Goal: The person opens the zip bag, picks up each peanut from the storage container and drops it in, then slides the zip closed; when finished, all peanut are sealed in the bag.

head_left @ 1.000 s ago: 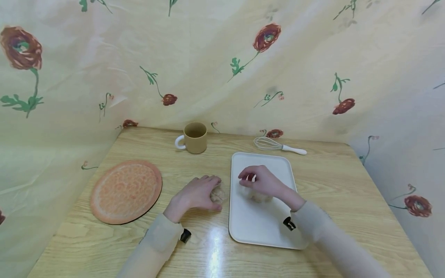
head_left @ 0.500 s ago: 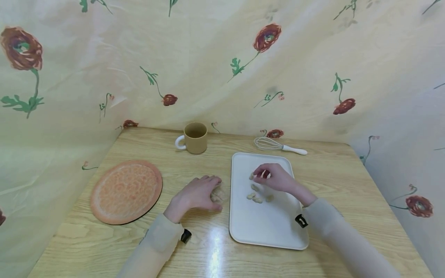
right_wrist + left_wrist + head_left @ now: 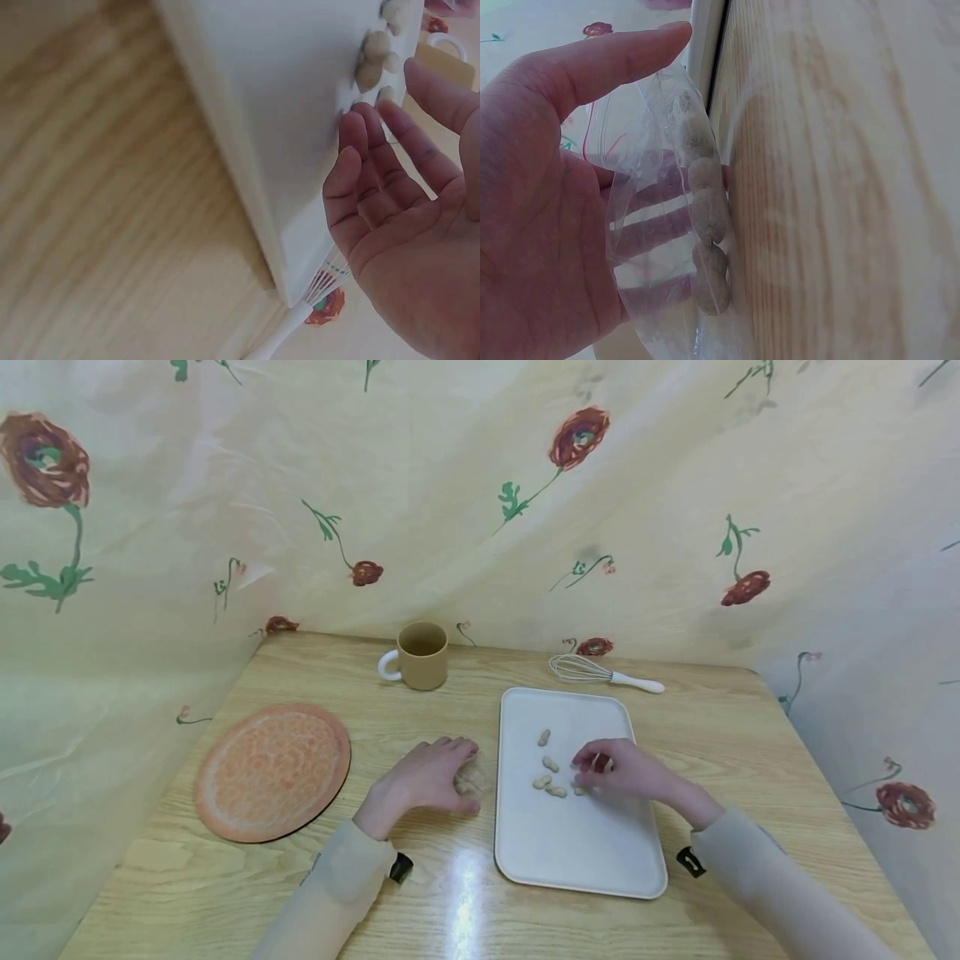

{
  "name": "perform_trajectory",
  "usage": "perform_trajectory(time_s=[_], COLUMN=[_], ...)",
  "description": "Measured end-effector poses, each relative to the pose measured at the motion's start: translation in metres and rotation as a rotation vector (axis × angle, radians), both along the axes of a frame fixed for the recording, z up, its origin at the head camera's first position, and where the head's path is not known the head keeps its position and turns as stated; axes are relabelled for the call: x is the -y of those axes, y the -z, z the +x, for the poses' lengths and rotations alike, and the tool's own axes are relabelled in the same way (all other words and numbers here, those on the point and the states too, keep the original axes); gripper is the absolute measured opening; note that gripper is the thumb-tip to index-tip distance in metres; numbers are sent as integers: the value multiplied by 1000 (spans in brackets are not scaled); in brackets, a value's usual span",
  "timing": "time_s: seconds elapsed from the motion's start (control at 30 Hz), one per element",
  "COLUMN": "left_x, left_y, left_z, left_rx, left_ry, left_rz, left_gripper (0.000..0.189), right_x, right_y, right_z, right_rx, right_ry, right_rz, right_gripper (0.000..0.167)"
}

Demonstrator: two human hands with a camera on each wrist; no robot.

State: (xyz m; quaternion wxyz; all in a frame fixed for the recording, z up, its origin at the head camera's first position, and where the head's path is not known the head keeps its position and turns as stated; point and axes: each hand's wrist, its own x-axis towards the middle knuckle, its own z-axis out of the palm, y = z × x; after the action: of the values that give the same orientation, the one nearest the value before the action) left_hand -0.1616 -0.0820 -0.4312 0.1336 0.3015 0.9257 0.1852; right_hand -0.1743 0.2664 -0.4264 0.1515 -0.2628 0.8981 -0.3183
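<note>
The right hand [image 3: 618,768] has moved rightward, its fingers loose, holding nothing; the farthest peanut [image 3: 543,737] lies beyond-left of them on the tray [image 3: 577,852], long axis nearly fore-and-aft. The left hand [image 3: 422,778] touches a bag [image 3: 660,259], relaxed.

Bright, diffuse light fills the head view; a white streak of glare sits on the near part of the surface [image 3: 750,752], and soft, faint shadows edge the tray [image 3: 577,852]; the patterned cloth [image 3: 442,460] looks pale at left, bluish-grey at right; both wrist views are dimmer and hazy, with wood grain blurred and small glints on the clear bag [image 3: 656,247].
</note>
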Motion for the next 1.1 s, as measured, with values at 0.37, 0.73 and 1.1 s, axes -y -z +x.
perform_trajectory(time_s=[0.37,0.73,1.1], left_x=[0,0,0], left_y=[0,1,0], left_z=[0,-1,0], left_rx=[-7,-7,-4], left_ry=[6,10,12], left_rz=[-7,-5,-1], left_gripper=[81,82,82], right_x=[-5,-3,0], right_y=[10,10,6], right_z=[13,17,18], right_rx=[-19,-71,-55], right_ry=[-55,-58,-40], right_rz=[-47,-18,-16], right_gripper=[22,15,10])
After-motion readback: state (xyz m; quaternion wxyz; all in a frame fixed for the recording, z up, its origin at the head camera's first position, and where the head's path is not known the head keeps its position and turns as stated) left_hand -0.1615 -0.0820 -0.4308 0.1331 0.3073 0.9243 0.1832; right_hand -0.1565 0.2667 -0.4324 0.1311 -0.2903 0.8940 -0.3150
